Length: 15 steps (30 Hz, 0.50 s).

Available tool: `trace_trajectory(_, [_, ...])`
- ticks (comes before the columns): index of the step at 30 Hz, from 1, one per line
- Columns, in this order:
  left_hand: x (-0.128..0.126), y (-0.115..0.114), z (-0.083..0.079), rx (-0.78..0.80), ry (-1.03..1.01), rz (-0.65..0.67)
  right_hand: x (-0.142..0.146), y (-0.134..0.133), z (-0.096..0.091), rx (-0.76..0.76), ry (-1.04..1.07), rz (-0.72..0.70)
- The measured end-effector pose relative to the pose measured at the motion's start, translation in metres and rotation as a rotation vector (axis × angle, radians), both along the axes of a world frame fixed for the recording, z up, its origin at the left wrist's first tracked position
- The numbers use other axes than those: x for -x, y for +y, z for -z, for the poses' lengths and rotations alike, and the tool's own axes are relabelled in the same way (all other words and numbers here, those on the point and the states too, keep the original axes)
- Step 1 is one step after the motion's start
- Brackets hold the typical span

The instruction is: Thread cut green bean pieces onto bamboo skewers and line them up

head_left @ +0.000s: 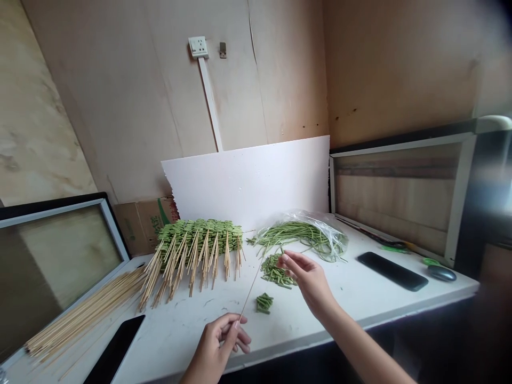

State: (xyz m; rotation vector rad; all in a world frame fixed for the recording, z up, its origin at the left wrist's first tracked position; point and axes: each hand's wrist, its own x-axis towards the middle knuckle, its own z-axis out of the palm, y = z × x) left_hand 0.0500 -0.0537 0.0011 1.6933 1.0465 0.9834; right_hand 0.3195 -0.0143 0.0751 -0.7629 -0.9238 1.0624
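Note:
My left hand (224, 338) pinches a thin bamboo skewer (252, 287) near its lower end, and the stick slants up and to the right. Between the fingertips of my right hand (308, 280) is a short green bean piece (282, 249), close to the skewer's upper end; whether the two touch I cannot tell. Below and behind my right fingers lies a heap of cut bean pieces (274, 269), partly hidden by them. A smaller pile of cut pieces (264, 303) sits nearer, between my hands. At the back left, skewered beans (200, 230) are stacked with their sticks pointing forward.
Long uncut beans (292, 234) spill from a clear plastic bag (338, 240). Loose bamboo skewers (86, 309) and a black phone (116, 349) lie left. Another dark phone (392, 271) and a computer mouse (441, 273) lie right. A white board (252, 184) stands behind.

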Motion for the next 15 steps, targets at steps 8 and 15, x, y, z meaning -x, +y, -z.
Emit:
trace_trajectory(8, [0.006,0.002,-0.006,0.035,0.018,-0.003,-0.002,0.008,0.004,0.112,0.020,-0.098])
trace_trajectory(15, [0.056,0.015,-0.045,-0.155,0.100,-0.228,-0.006,0.015,0.007,0.216,-0.137,-0.193])
